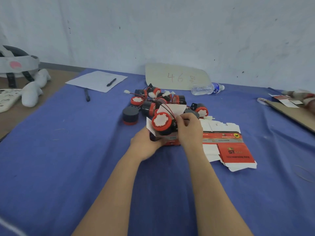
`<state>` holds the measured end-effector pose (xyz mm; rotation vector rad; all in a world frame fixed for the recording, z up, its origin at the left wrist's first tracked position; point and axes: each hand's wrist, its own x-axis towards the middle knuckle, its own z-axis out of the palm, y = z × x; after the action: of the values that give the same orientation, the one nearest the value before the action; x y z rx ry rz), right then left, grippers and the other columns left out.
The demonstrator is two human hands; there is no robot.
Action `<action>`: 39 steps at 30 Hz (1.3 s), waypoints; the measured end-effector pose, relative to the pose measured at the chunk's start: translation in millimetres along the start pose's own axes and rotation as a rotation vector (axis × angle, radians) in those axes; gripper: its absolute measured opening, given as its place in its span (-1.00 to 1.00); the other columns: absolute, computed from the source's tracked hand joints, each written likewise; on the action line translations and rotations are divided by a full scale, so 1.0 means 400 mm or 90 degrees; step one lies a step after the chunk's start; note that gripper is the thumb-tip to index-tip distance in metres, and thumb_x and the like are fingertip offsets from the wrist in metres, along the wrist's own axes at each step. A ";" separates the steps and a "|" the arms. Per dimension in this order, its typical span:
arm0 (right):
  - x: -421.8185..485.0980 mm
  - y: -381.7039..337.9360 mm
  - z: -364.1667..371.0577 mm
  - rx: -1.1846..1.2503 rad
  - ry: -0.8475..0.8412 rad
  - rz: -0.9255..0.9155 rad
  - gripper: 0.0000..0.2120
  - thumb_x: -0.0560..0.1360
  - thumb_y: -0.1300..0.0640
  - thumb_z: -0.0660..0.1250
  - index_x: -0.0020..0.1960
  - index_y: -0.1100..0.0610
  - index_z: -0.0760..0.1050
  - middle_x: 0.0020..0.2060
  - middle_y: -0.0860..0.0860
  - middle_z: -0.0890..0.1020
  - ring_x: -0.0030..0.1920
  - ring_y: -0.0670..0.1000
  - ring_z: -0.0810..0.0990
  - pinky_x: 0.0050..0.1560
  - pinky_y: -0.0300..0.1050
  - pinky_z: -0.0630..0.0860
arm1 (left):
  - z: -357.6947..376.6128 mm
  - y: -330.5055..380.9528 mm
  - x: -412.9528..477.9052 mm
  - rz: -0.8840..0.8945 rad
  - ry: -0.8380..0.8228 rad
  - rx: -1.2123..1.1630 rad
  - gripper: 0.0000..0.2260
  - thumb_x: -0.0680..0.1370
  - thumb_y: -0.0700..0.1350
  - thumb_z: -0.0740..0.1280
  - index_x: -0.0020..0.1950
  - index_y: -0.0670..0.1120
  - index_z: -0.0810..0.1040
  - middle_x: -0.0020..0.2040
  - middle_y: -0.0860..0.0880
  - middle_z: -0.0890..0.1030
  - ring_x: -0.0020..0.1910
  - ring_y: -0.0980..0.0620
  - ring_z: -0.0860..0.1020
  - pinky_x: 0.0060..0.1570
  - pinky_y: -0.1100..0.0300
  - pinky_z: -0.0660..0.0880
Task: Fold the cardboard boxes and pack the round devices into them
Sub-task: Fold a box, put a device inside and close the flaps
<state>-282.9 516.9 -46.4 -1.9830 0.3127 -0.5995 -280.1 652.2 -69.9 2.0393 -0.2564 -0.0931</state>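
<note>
While the left hand (146, 142) cups the box (168, 139) from near-left, fingers curled round it — prob. to steady its open mouth — the right hand (188, 130) pinches the round device (161, 123) at its wire end, half in the box. Forearms reach fwd, converging mid-table. Flat boxes (228, 145) lie just right; spare devices (153, 101) are piled beyond.

The small box (170, 139) is mostly hidden behind the round device (161, 123) and the right hand (189, 128). The fingers of the left hand (144, 142), which holds it, go behind it out of sight. Print on the flat cartons (228, 142) to the right is too blurred to read. A blurred red-and-white thing (301, 97) is cut off at the far right edge, a grey headband (15, 63) at the far left edge
</note>
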 end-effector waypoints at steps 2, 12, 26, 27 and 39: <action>-0.004 0.001 0.006 -0.055 0.023 -0.028 -0.93 0.59 0.16 0.23 -0.03 0.09 0.49 -0.19 -0.11 0.54 -0.23 -0.15 0.48 -0.29 -0.38 0.33 | 0.001 -0.002 0.002 -0.004 -0.013 -0.030 -0.71 0.39 0.04 0.37 0.10 0.07 0.53 0.01 0.11 0.64 0.07 0.06 0.56 0.08 0.17 0.51; -0.029 -0.011 0.005 -0.203 -0.059 -0.079 -0.74 0.52 0.08 0.22 0.15 0.09 0.56 -0.06 0.01 0.65 -0.13 -0.04 0.52 -0.23 -0.22 0.37 | 0.030 0.011 0.014 -0.030 0.143 -0.165 -0.68 0.59 0.10 0.23 0.24 -0.05 0.48 0.12 0.01 0.59 0.11 0.04 0.54 0.11 0.10 0.50; -0.049 -0.015 0.043 -0.321 -0.079 -0.149 -0.73 0.59 -0.07 0.16 -0.03 0.09 0.53 -0.20 -0.03 0.57 -0.17 0.01 0.51 -0.23 -0.12 0.38 | 0.053 0.010 0.027 -0.072 0.248 -0.211 -0.95 0.60 -0.11 0.21 0.05 -0.03 0.38 -0.02 0.01 0.54 -0.13 0.11 0.51 -0.25 0.26 0.44; -0.050 -0.015 0.044 -0.318 -0.084 -0.152 -0.76 0.59 -0.05 0.18 -0.01 0.08 0.51 -0.20 -0.05 0.54 -0.17 0.00 0.49 -0.24 -0.13 0.35 | 0.052 0.012 0.026 -0.077 0.247 -0.211 -0.95 0.60 -0.14 0.21 0.04 -0.02 0.38 0.00 0.00 0.54 -0.09 0.06 0.52 -0.16 0.21 0.48; -0.039 -0.022 0.022 -0.131 -0.026 -0.162 -0.85 0.54 0.11 0.29 -0.07 0.13 0.61 -0.18 -0.06 0.55 -0.21 -0.14 0.47 -0.25 -0.43 0.30 | 0.064 0.015 0.005 -0.014 0.254 -0.195 -0.79 0.55 -0.18 0.29 0.10 0.02 0.32 0.01 0.05 0.52 -0.19 0.22 0.47 -0.41 0.45 0.40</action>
<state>-291.8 534.7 -46.2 -2.2498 0.0987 -0.7090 -283.4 626.8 -76.3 1.7105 0.0301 0.2462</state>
